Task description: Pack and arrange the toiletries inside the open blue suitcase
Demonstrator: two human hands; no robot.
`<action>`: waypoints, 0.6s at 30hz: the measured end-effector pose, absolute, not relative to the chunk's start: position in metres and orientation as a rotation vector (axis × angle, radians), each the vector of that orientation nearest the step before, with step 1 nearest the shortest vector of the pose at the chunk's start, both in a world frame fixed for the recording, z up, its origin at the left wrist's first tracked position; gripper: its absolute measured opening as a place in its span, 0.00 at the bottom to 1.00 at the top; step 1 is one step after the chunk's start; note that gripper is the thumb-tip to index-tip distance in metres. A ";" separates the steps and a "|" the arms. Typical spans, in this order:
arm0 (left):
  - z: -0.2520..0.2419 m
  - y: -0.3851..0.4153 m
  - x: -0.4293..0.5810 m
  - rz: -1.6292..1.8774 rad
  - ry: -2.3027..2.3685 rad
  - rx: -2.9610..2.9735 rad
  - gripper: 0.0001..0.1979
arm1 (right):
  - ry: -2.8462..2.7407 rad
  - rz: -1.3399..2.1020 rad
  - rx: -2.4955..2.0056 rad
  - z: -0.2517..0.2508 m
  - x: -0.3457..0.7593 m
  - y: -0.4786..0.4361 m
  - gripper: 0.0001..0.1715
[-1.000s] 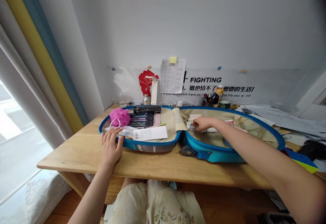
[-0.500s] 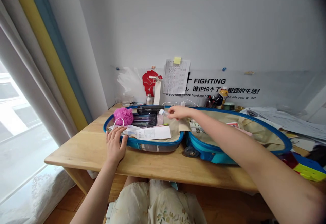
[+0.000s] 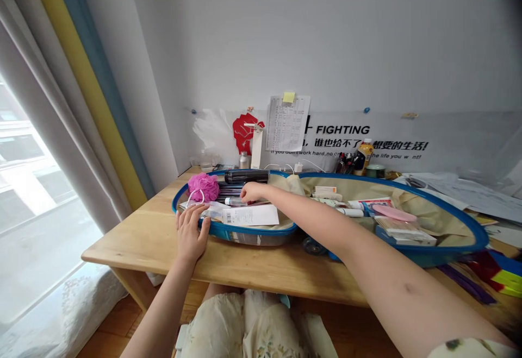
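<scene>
A blue suitcase [image 3: 261, 233] lies open on a wooden desk [image 3: 142, 238]. My left hand [image 3: 191, 232] rests flat on the front left rim of its left half, fingers spread. My right hand [image 3: 252, 190] reaches into that left half and pinches a small clear tube [image 3: 233, 201] lying among the packed things. Around it are a pink bath pouf [image 3: 203, 185], a black bottle [image 3: 246, 175] and a white packet with a barcode [image 3: 250, 215]. The right half [image 3: 448, 249] holds small tubes, boxes and a pink flat item [image 3: 388, 213].
Papers, a yellow-capped bottle [image 3: 362, 155] and pens stand at the back of the desk by the wall. Coloured flat things [image 3: 503, 279] lie at the right edge. Curtains and a window are on the left. My lap in a floral dress shows below the desk.
My right hand carried a small tube from the suitcase's right half across the hinge and down into the left half. My left hand stayed on the rim. The view shifted left.
</scene>
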State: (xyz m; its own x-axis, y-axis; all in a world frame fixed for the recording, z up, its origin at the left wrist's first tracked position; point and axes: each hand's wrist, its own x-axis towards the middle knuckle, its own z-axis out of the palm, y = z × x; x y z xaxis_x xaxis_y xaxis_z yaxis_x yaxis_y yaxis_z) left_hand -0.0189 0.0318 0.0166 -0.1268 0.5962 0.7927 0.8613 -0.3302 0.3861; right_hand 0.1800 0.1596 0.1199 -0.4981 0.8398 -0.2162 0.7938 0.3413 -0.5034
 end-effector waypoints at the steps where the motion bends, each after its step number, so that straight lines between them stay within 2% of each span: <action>1: 0.017 0.032 -0.019 -1.439 -1.630 -1.878 0.18 | -2.483 0.902 -1.501 0.121 0.182 0.159 0.14; 6: 0.016 0.032 -0.020 -1.433 -1.628 -1.889 0.18 | -2.392 1.024 -1.400 0.146 0.214 0.164 0.15; 11: 0.015 0.033 -0.021 -1.433 -1.631 -1.881 0.19 | -2.336 0.984 -1.450 0.181 0.299 0.165 0.22; 14: 0.015 0.033 -0.020 -1.443 -1.621 -1.881 0.19 | -2.356 0.913 -1.596 0.186 0.359 0.159 0.26; 18: 0.016 0.032 -0.019 -1.461 -1.624 -1.867 0.19 | -2.424 0.776 -1.939 0.168 0.421 0.153 0.27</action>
